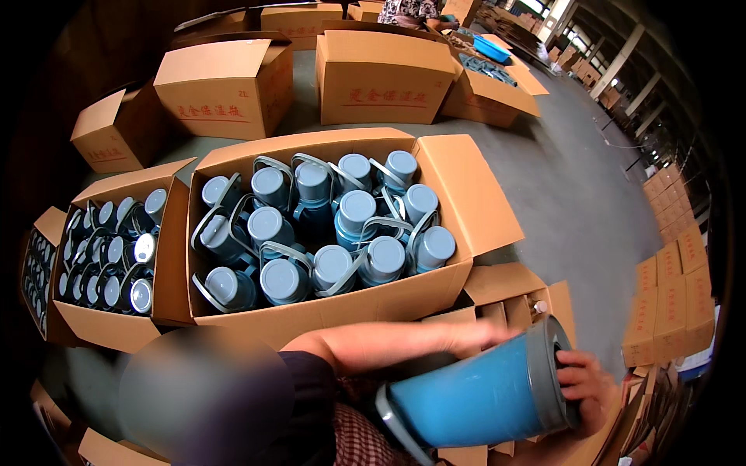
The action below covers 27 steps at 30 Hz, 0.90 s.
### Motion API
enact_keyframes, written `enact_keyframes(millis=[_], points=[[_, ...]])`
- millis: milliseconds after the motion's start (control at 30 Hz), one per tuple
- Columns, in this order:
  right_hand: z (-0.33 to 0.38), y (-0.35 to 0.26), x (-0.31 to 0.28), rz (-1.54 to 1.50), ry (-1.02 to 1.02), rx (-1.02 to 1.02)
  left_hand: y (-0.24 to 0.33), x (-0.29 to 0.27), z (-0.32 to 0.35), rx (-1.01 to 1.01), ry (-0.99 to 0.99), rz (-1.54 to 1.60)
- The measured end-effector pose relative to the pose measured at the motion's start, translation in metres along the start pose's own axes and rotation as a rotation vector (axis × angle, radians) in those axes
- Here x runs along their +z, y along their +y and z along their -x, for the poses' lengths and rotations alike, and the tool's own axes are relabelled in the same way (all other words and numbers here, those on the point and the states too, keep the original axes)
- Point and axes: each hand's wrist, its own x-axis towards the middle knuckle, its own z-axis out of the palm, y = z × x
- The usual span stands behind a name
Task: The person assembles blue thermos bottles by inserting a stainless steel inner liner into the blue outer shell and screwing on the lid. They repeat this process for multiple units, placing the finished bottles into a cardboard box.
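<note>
I have a light blue tapered plastic jug (474, 396) tipped on its side between the hands, its grey-ringed end turned toward the right. The right hand (584, 388) grasps that end, fingers bent over the dark grey rim. The left hand (491, 334) is blurred beside the jug's upper side; I cannot tell whether it is touching or loose. The grey plastic carry handle (396, 427) hangs at the opposite end, down and left of both hands.

To handle this well, I'd leave the weight on the right hand's rim grip and lay the left palm along the body, since smooth plastic could slide. I'd turn it slowly and mind the swinging handle, which could snag on cloth.

For edges, a brown cardboard carton with upright dividers (497, 311) sits just beyond the left hand, its flaps near the rim. Up and left of the hands, the long open carton (334, 144) full of blue jugs shows its raised wall and a spread flap. Flattened cardboard sheets (641, 419) crowd the right hand's outer side. I judge the easier room to be upward, over the grey floor (567, 225) farther beyond the hands.
</note>
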Motion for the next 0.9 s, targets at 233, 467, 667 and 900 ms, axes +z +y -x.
enact_keyframes(millis=[233, 467, 667, 900], points=[[-0.043, -0.036, 0.005, 0.455, -0.360, 0.007, -0.031, 0.033, 0.019, -0.133, -0.236, 0.034], [-0.031, -0.045, 0.011, 0.562, -0.126, 0.357, 0.004, 0.034, 0.054, -0.039, 0.107, -0.388], [-0.016, -0.020, 0.008, 0.434, -0.024, 0.724, 0.019, 0.056, 0.089, -0.130, 0.530, -0.663], [-0.002, 0.032, 0.007, 0.079, 0.313, 0.453, 0.035, 0.056, 0.131, -0.018, 0.611, -0.856]])
